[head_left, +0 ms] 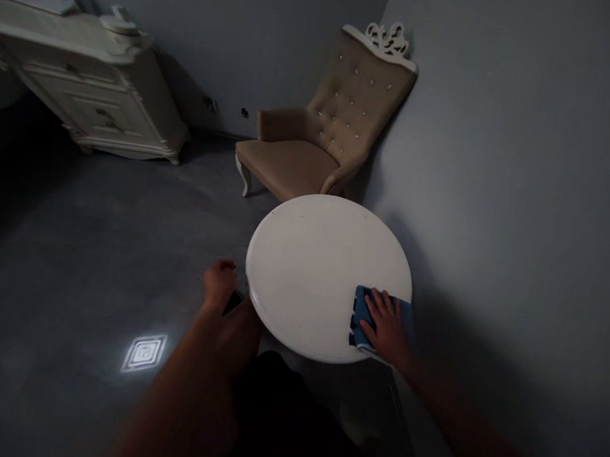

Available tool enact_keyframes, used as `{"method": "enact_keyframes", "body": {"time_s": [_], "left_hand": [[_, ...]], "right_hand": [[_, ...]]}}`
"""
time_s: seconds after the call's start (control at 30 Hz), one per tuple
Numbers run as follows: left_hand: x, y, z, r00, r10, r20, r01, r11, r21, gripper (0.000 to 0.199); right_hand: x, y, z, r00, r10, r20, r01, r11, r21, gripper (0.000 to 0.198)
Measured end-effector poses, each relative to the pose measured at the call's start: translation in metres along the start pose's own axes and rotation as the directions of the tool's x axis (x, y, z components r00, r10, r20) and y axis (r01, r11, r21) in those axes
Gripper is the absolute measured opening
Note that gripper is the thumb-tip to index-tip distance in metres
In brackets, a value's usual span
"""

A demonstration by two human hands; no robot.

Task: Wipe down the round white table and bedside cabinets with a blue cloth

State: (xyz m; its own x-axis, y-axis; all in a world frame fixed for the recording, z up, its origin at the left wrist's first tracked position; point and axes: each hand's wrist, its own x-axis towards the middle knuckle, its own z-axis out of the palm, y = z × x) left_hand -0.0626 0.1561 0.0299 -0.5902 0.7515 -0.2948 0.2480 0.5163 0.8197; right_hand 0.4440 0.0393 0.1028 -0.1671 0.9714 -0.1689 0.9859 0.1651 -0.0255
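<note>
My right hand lies flat with its fingers spread on a folded blue cloth, pressing it to the table top. The cloth has a darker, white-marked edge on its left side and reaches the near right rim of the round white table. A few tiny dark specks show near the table's far edge. My left hand is off the table, just left of its rim, above my bent leg. Its fingers are curled in loosely, and I see nothing in them.
Behind the table stands a brown tufted armchair with a carved white crest. A pale cabinet is at the upper left, with a white object on top. Close on the right rises a grey wall. A light patch shines on the dark floor.
</note>
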Motion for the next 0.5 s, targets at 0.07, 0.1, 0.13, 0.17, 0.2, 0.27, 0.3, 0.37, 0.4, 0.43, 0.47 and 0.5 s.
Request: {"method": "enact_keyframes", "body": {"time_s": [0.07, 0.1, 0.13, 0.17, 0.2, 0.27, 0.3, 0.37, 0.4, 0.43, 0.47, 0.5], "left_hand": [[0.0, 0.002, -0.001, 1.0, -0.027, -0.003, 0.027, 1.0, -0.007, 0.023], [-0.001, 0.004, -0.001, 0.999, -0.03, -0.01, 0.03, 0.999, -0.027, 0.022], [-0.002, 0.007, -0.001, 1.0, -0.028, -0.013, 0.027, 0.998, -0.05, 0.021], [-0.003, 0.01, -0.001, 1.0, -0.027, -0.01, 0.026, 0.997, -0.075, 0.021], [-0.003, 0.012, 0.0, 1.0, -0.028, -0.004, 0.027, 0.995, -0.099, 0.021], [-0.003, 0.016, 0.002, 1.0, -0.023, 0.004, 0.024, 0.993, -0.115, 0.022], [-0.003, 0.017, 0.005, 1.0, -0.017, 0.008, 0.017, 0.995, -0.101, 0.022], [-0.002, 0.018, 0.011, 1.0, 0.017, 0.013, -0.016, 0.999, -0.048, 0.019], [-0.001, 0.018, 0.014, 0.999, 0.037, 0.014, -0.037, 0.999, -0.015, 0.017], [-0.001, 0.018, 0.018, 0.999, 0.05, 0.015, -0.051, 0.998, 0.021, 0.016], [-0.001, 0.018, 0.022, 0.998, 0.057, 0.01, -0.057, 0.997, 0.058, 0.017], [-0.001, 0.019, 0.026, 0.998, 0.058, 0.0, -0.058, 0.994, 0.088, 0.02]], "right_hand": [[0.014, 0.005, -0.005, 1.0, -0.008, 0.017, 0.008, 1.0, -0.018, 0.084], [0.028, 0.008, -0.01, 1.0, -0.001, 0.024, 0.002, 0.999, -0.037, 0.083], [0.045, 0.011, -0.015, 1.0, 0.014, 0.025, -0.012, 0.998, -0.058, 0.082], [0.065, 0.014, -0.02, 0.999, 0.034, 0.019, -0.033, 0.996, -0.078, 0.081], [0.087, 0.017, -0.025, 0.998, 0.055, 0.006, -0.054, 0.994, -0.095, 0.08], [0.134, 0.024, -0.033, 0.995, 0.094, -0.027, -0.097, 0.987, -0.125, 0.078], [0.158, 0.027, -0.036, 0.993, 0.11, -0.04, -0.114, 0.984, -0.138, 0.078], [0.203, 0.034, -0.041, 0.99, 0.132, -0.053, -0.139, 0.977, -0.163, 0.077], [0.225, 0.038, -0.043, 0.989, 0.139, -0.055, -0.147, 0.974, -0.173, 0.076], [0.245, 0.042, -0.044, 0.988, 0.146, -0.058, -0.154, 0.972, -0.178, 0.076], [0.263, 0.046, -0.045, 0.986, 0.154, -0.065, -0.164, 0.971, -0.176, 0.075], [0.281, 0.05, -0.046, 0.983, 0.169, -0.073, -0.179, 0.97, -0.166, 0.075]]}}
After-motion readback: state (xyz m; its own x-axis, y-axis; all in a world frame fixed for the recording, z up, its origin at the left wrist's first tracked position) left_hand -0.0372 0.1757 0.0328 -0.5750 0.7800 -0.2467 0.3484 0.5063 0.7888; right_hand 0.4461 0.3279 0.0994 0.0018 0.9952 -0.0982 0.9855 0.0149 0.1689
